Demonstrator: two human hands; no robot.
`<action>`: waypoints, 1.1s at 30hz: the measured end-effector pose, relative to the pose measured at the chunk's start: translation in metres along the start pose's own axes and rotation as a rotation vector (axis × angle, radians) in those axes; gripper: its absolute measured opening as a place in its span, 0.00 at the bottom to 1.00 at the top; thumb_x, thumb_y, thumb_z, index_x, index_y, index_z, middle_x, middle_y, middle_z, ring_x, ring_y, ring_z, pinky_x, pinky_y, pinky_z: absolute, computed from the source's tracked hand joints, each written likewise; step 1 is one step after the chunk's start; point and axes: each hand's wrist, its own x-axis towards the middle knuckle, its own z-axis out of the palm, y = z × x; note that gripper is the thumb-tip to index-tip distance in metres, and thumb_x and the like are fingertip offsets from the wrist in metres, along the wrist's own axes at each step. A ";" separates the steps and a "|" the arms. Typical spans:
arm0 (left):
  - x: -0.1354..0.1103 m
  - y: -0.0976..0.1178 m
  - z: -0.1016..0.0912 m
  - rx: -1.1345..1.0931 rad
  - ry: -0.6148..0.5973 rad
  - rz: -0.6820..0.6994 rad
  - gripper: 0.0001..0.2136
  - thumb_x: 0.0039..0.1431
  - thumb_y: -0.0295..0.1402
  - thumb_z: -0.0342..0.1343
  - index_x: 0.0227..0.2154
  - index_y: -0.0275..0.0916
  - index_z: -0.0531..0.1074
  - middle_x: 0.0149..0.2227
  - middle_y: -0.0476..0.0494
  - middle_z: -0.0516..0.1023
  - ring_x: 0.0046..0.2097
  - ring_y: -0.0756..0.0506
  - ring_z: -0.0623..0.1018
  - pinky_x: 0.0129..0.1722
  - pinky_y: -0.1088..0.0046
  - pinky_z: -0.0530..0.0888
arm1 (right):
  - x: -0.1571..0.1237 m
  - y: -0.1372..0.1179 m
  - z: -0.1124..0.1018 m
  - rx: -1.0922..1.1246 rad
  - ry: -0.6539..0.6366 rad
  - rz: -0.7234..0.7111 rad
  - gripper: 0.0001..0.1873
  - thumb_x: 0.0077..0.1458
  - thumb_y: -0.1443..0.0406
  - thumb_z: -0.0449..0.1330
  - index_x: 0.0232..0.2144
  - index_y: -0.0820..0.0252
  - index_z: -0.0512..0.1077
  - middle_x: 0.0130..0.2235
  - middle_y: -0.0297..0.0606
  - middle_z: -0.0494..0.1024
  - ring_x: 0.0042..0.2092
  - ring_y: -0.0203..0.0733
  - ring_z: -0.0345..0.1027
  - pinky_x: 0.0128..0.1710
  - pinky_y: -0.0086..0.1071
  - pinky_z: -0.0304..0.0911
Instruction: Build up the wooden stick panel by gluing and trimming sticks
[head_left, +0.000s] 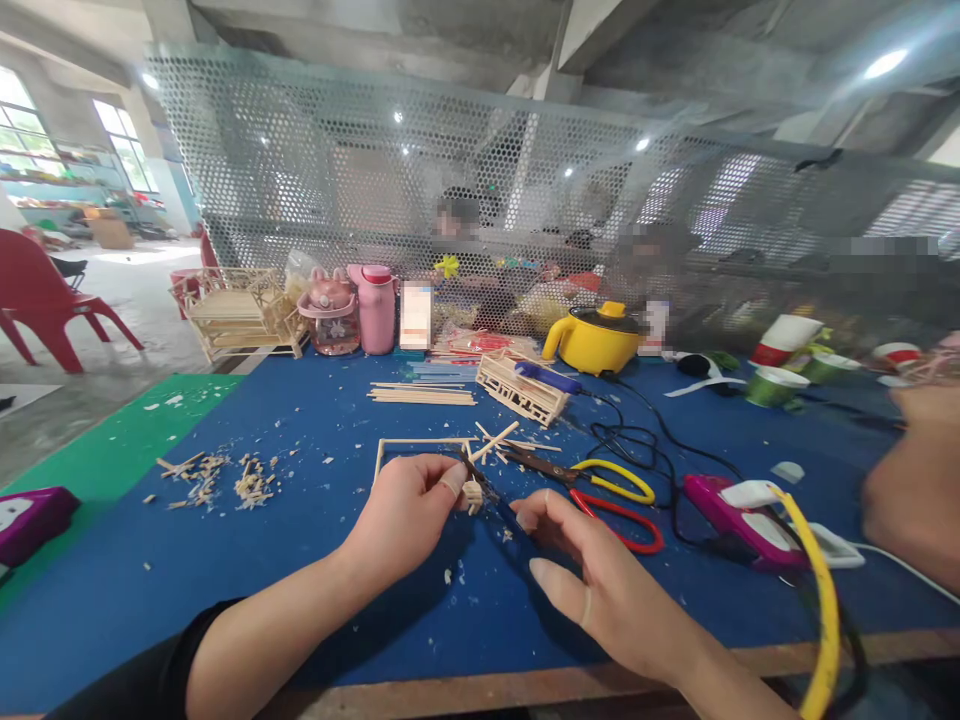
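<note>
My left hand [409, 510] is closed, thumb and fingertips pinching a small cluster of short wooden stick pieces [472, 495]. My right hand [581, 570] curls around the dark blue handles of a dark-jawed tool that looks like pliers [495, 502]; its jaws reach up beside the cluster and the handles are partly hidden. Just beyond my left hand lies a thin rectangular stick frame [424, 441]. Loose sticks [499, 440] lie crossed near it. Scissors [615, 485] with one yellow and one red handle rest beyond my right hand.
Stick scraps [255, 482] lie at left on the blue table [247, 590]. Farther back are a stick bundle [420, 394], a blue glue gun [547, 378] on a wooden model [517, 392], and a yellow pot [596, 342]. A magenta power strip [742, 520] and another person's arm [919, 490] are at right.
</note>
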 end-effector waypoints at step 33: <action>-0.015 -0.001 0.010 0.116 -0.027 0.260 0.16 0.63 0.35 0.44 0.20 0.38 0.61 0.19 0.55 0.57 0.24 0.53 0.56 0.23 0.77 0.56 | 0.003 -0.002 0.007 -0.163 0.037 -0.083 0.21 0.59 0.67 0.51 0.55 0.54 0.65 0.50 0.41 0.76 0.48 0.45 0.72 0.49 0.39 0.66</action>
